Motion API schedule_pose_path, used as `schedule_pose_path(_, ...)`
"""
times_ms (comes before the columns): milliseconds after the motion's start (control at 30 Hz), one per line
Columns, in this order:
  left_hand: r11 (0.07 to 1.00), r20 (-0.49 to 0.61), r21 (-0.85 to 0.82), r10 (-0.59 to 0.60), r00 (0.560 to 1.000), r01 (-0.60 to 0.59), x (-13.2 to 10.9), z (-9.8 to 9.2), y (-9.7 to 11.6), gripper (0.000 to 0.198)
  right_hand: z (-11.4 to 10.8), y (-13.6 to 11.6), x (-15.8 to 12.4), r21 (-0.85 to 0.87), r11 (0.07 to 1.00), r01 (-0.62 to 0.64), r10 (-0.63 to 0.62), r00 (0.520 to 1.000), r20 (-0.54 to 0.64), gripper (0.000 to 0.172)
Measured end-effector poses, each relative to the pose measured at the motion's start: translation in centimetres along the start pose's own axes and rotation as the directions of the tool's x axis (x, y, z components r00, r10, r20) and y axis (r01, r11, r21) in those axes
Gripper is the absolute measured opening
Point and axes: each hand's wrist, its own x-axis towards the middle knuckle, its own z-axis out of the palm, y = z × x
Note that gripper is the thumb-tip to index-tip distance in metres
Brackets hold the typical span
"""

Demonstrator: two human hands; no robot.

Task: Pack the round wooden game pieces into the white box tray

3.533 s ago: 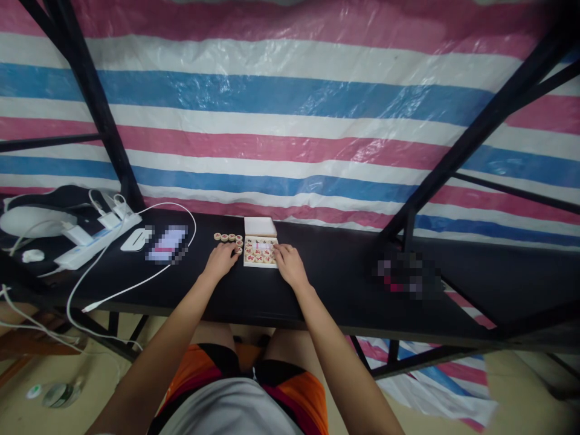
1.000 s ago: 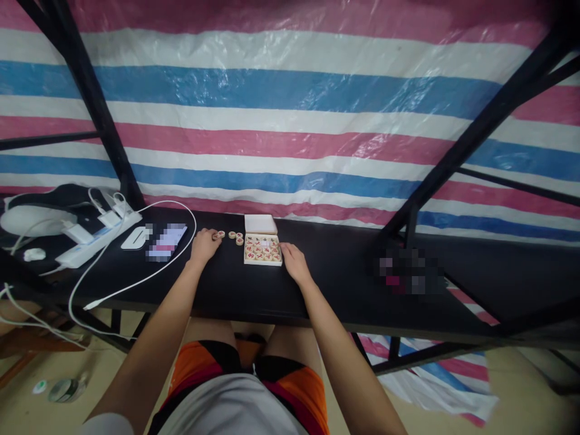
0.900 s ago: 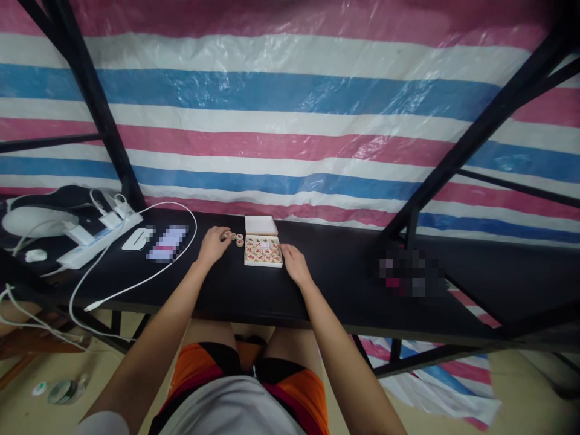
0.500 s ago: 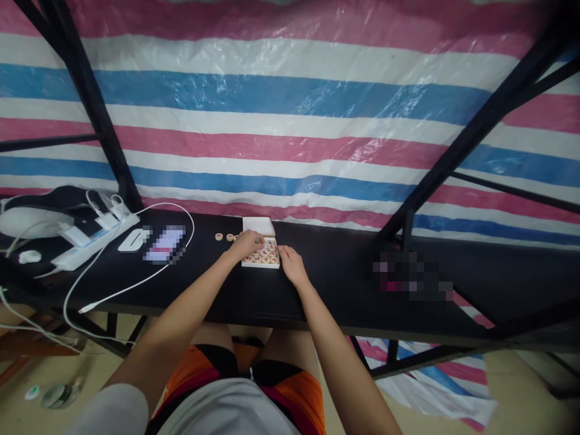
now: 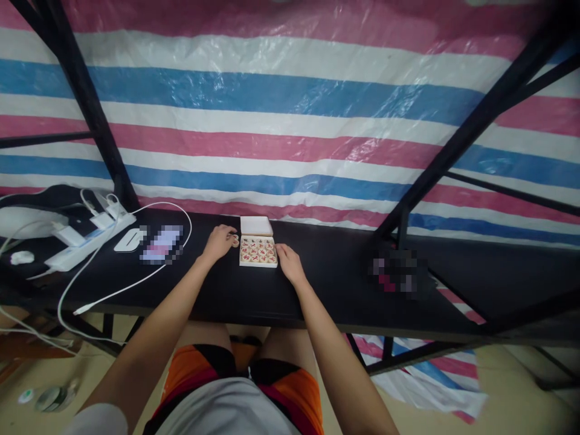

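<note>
A small white box (image 5: 258,264) with its lid (image 5: 256,226) folded back stands on the black desk, filled with rows of round pieces (image 5: 257,251) bearing red and dark characters. Left of the box, my left hand (image 5: 220,240) reaches over the desk with its fingers bent over at least one loose round piece (image 5: 235,240); whether the fingers pinch a piece is hard to see. Against the right side of the box rests my right hand (image 5: 288,261), its fingers together at the edge.
On the left lie a white power strip (image 5: 93,241) with chargers, a white cable (image 5: 122,292), a white flat item (image 5: 130,240) and a blurred phone (image 5: 162,244). A blurred dark object (image 5: 399,272) is at the right. Black frame bars rise on both sides.
My left hand has moved left from above the box to the loose pieces beside it, uncovering the rows inside. My right hand stays at the box's right side.
</note>
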Motion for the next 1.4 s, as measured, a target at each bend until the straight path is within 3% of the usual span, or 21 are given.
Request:
schedule_pose_path(100,0.994,0.004,0.053,-0.100,0.995,0.100,-0.7,-0.7,-3.0,0.034,0.0,0.0,1.0,-0.036,0.992,-0.124,0.124,0.992,0.001,0.035)
schedule_pose_path(200,0.987,0.049,0.074,-0.145,0.988,0.141,-1.1,-0.7,-4.4,0.037,-0.3,0.3,2.7,-0.102,0.976,-0.195,0.200,0.979,0.049,0.031)
schedule_pose_path(300,0.980,0.077,0.133,-0.162,0.984,0.151,-1.2,-0.5,-4.2,0.032,-0.6,0.8,3.9,-0.116,0.969,-0.217,0.227,0.970,0.089,0.030)
schedule_pose_path(467,0.963,0.071,0.193,-0.206,0.976,0.189,-1.4,-0.2,-3.6,0.026,-0.4,2.1,3.6,-0.116,0.981,-0.152,0.143,0.986,-0.084,0.026)
schedule_pose_path(567,0.964,0.038,0.174,-0.213,0.976,0.203,-1.6,-0.3,-3.8,0.027,-0.2,2.6,3.1,-0.041,0.990,-0.134,0.130,0.989,-0.075,0.027)
schedule_pose_path(767,0.993,-0.089,-0.068,-0.104,0.991,0.098,-1.4,-0.5,-2.3,0.018,-0.3,2.4,3.0,-0.013,0.993,-0.116,0.115,0.992,-0.057,0.026)
schedule_pose_path(900,0.981,-0.080,-0.189,0.026,0.996,-0.041,-0.9,0.3,-0.1,0.014,-0.3,1.5,2.7,-0.097,0.990,-0.099,0.096,0.995,-0.033,0.025)
schedule_pose_path(1167,0.985,0.088,-0.146,0.108,0.990,-0.094,0.5,2.5,1.6,0.017,-0.4,0.3,2.2,-0.168,0.983,-0.071,0.071,0.997,-0.008,0.026)
schedule_pose_path(1400,0.989,0.112,-0.095,0.121,0.986,-0.111,0.8,2.7,1.1,0.024,-0.3,0.4,2.4,-0.166,0.983,-0.080,0.080,0.997,-0.004,0.027)
